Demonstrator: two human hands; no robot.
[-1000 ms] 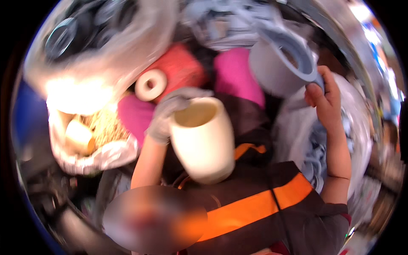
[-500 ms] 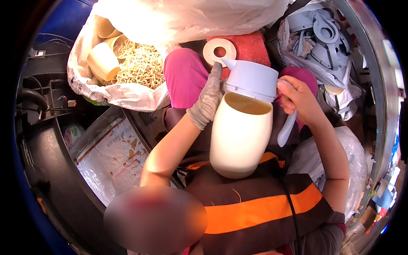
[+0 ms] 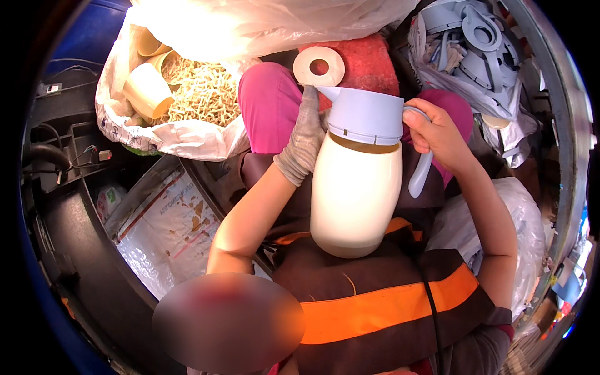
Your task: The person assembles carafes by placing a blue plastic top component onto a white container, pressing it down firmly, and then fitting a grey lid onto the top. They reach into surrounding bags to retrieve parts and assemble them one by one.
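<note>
A cream, barrel-shaped jug body [image 3: 355,197] stands in my lap, leaning against my brown apron. At its mouth sits a pale blue-grey spouted jug top [image 3: 369,115] with a long handle [image 3: 421,177]; a dark gap shows between the two at the rim. My left hand [image 3: 301,142], in a grey glove, is closed around the left side of the top, thumb up by the spout, its other fingers mostly hidden behind. My bare right hand [image 3: 437,136] grips the upper end of the handle, whose free end hangs below my fingers.
A white sack [image 3: 181,145] at the far left holds curly shavings and cream cylinders [image 3: 149,90]. Beyond the jug, a cream ring [image 3: 301,65] lies by a red cloth [image 3: 369,65]. A bag of grey plastic parts [image 3: 481,37] stands far right; clear plastic [image 3: 512,225] lies nearer.
The spouted top has come down lower and more level on the jug body, narrowing the gap and covering most of the opening. Both hands stay on the top.
</note>
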